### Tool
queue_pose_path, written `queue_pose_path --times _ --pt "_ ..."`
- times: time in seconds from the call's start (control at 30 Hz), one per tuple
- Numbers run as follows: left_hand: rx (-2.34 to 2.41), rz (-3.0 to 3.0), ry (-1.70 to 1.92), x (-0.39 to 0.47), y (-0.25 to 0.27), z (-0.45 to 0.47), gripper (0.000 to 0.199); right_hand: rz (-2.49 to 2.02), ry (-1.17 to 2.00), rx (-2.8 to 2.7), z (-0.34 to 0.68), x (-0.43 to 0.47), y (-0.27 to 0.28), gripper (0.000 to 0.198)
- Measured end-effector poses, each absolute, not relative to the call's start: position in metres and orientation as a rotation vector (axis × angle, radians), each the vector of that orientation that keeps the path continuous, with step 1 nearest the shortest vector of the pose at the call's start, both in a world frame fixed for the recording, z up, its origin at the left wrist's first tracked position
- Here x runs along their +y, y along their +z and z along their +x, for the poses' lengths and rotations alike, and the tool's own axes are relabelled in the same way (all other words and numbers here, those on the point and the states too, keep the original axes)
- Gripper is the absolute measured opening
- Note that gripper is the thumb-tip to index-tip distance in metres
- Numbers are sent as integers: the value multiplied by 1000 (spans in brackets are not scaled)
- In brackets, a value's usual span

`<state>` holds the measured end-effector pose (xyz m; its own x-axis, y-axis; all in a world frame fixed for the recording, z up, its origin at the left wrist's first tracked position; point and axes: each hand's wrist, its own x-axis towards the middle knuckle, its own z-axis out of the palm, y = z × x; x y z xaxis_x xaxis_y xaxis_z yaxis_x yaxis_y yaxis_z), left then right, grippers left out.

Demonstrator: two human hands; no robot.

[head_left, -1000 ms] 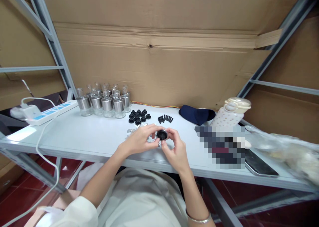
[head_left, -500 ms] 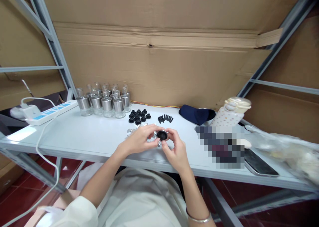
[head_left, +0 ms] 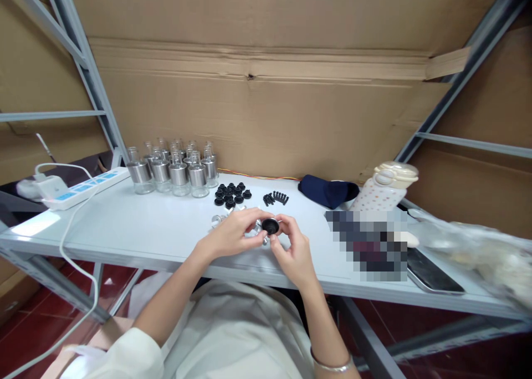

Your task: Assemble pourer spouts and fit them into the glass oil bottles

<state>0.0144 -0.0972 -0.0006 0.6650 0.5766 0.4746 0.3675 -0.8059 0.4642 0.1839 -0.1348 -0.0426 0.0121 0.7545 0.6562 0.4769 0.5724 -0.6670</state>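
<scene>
A broad sheet of cardboard (head_left: 249,121) stands behind a pale surface (head_left: 153,229). Upright on its left half is a cluster of glass bottles (head_left: 178,174) with metal bands, and left of them a white power strip (head_left: 93,185) lies at an angle. At the right stands a spotted flask (head_left: 380,195), with a dark blue cloth (head_left: 326,190) beside it. Near the front edge, a person's left hand (head_left: 236,232) and right hand (head_left: 294,252) come close together, fingers of both curled narrowly around one round black lid with a shiny rim (head_left: 270,226). Beyond them lie a group of black stoppers (head_left: 230,194) and, to their right, small black strips (head_left: 276,198); shiny metal pieces (head_left: 216,221) show partly behind the left hand.
</scene>
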Motion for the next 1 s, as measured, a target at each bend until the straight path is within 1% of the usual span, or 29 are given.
queue_pose_path --times 0.3,1.0 --pt "748 2547 965 -99 1 15 29 -1001 328 -1656 185 -135 -43 28" --pt "778 2519 959 -99 -1 16 24 -961 259 -1666 185 -133 -45 25"
